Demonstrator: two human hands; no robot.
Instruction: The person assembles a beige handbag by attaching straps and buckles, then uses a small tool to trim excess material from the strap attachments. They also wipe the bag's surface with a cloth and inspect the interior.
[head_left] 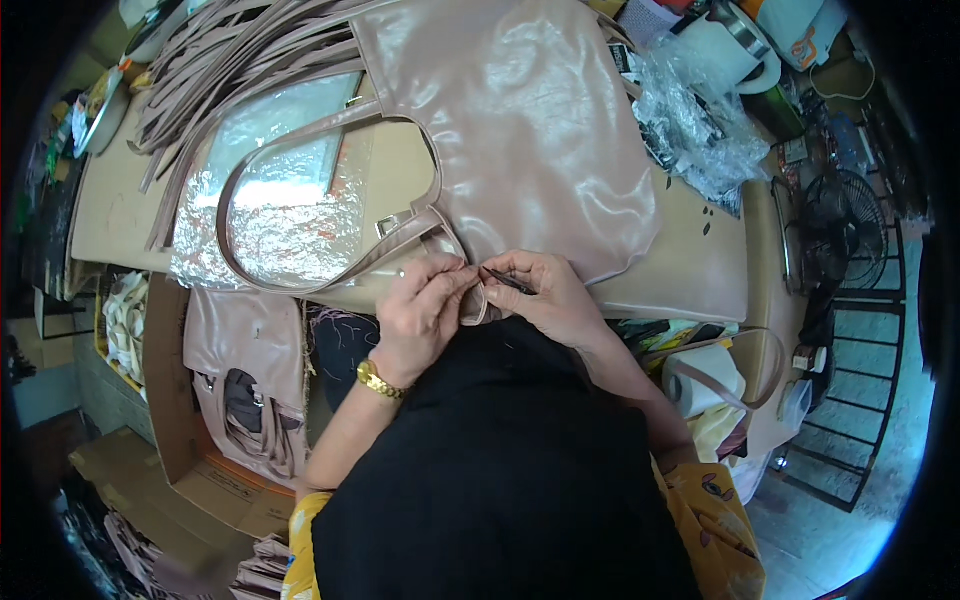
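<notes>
A shiny dusty-pink handbag (540,130) lies across the table before me, its long strap (228,215) looping out to the left. At the bag's near corner my left hand (418,308) is closed, its fingertips pinching the strap's end. Close against it is my right hand (548,298), with a small dark pointed tool (508,281) held between thumb and fingers. The tool looks like thread snips, but its tip is partly hidden. A metal buckle (390,224) shows on the strap just beyond my left hand.
Clear plastic wrap (275,225) lies under the strap loop, beside a heap of pink strips (230,60). Crumpled plastic bags (700,110) sit at the far right. Below left, a cardboard box (170,380) holds more pink bags. A black fan (843,220) stands right.
</notes>
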